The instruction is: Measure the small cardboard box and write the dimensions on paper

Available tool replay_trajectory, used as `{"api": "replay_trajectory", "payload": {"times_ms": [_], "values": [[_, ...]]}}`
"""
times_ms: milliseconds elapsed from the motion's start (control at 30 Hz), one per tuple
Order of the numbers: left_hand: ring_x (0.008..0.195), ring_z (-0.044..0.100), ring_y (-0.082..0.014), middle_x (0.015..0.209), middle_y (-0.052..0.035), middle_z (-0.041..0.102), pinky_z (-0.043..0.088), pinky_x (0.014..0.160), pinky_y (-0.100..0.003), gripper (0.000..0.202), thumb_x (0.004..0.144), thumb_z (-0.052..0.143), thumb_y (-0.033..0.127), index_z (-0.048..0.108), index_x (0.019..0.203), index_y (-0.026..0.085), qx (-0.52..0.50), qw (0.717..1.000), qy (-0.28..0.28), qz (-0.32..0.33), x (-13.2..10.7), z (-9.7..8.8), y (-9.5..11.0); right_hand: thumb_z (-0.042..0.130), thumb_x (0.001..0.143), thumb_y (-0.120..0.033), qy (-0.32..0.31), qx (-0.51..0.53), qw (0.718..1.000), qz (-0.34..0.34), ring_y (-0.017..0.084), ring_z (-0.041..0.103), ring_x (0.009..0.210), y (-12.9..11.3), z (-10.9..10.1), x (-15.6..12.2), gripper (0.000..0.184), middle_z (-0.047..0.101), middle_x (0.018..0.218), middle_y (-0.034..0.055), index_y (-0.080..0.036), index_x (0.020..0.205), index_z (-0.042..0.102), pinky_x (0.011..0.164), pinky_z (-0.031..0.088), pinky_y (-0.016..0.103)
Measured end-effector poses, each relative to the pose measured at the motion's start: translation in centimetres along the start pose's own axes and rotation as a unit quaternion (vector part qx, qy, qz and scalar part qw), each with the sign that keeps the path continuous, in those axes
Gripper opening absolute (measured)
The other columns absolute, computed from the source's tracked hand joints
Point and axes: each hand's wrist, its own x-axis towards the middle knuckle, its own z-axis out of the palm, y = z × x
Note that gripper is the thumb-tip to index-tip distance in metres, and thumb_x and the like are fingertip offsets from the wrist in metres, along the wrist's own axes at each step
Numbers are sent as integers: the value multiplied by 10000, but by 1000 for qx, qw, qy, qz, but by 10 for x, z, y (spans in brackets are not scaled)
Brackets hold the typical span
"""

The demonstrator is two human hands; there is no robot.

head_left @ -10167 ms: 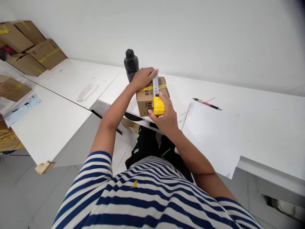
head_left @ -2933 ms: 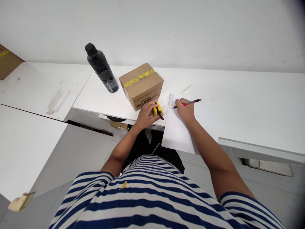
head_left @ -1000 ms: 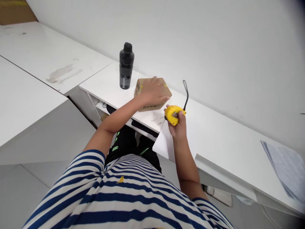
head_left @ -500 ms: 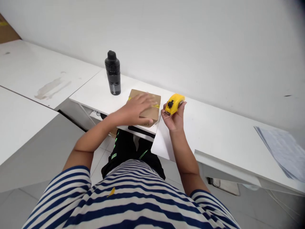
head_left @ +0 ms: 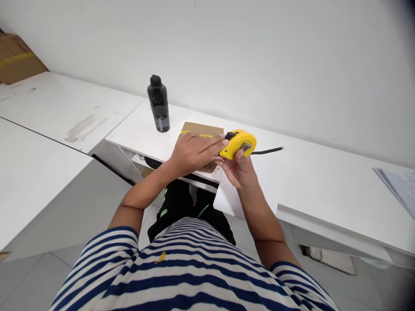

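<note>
My right hand (head_left: pixel 240 169) is closed around a yellow tape measure (head_left: pixel 238 144), held just above the desk; its black wrist strap (head_left: pixel 267 150) trails out to the right. My left hand (head_left: pixel 194 151) lies over a small cardboard box (head_left: pixel 202 128) with yellow tape, fingers stretched toward the tape measure's front end and touching it. The box sits on the white desk (head_left: pixel 317 181) near its front edge. A white sheet of paper (head_left: pixel 227 201) lies under my right hand and hangs over the desk edge.
A black water bottle (head_left: pixel 158 103) stands upright behind and left of the box. Another white table (head_left: pixel 48 116) runs to the left, with a cardboard box (head_left: pixel 16 58) at its far end. Grey papers (head_left: pixel 397 185) lie at the desk's right edge.
My left hand has slid across the box top to reach the tape measure's front. The right hand has turned the tape measure so the strap now swings out to the right.
</note>
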Motion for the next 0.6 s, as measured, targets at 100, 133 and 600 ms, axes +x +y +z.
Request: {"api": "replay_trajectory", "payload": {"times_ms": [100, 133, 600], "values": [[1177, 735, -246, 1315, -38, 799, 489, 1107, -521, 340, 1077, 464, 485, 717, 1276, 377, 6, 999, -19, -33, -3, -16, -15, 973, 654, -549, 45, -103, 992, -63, 237, 766, 943, -5, -21, 1, 562, 784, 1043, 19, -286, 1086, 729, 746, 701, 386], [1173, 734, -257, 1288, -50, 806, 473, 1123, -539, 345, 1075, 458, 476, 726, 1257, 358, 14, 998, -4, -57, -5, -19, -24, 973, 663, -514, 58, -127, 987, -79, 225, 759, 900, -7, -32, 4, 539, 778, 1015, 19, -275, 1079, 729, 716, 689, 366], [1438, 625, -213, 1474, -84, 719, 471, 1205, -460, 592, 1090, 276, 583, 702, 1370, 282, 24, 978, 41, -203, -49, 20, -123, 1016, 599, -331, 22, -210, 976, -60, 212, 781, 1036, -3, -117, 50, 613, 805, 1124, 7, -273, 1081, 642, 938, 666, 426]]}}
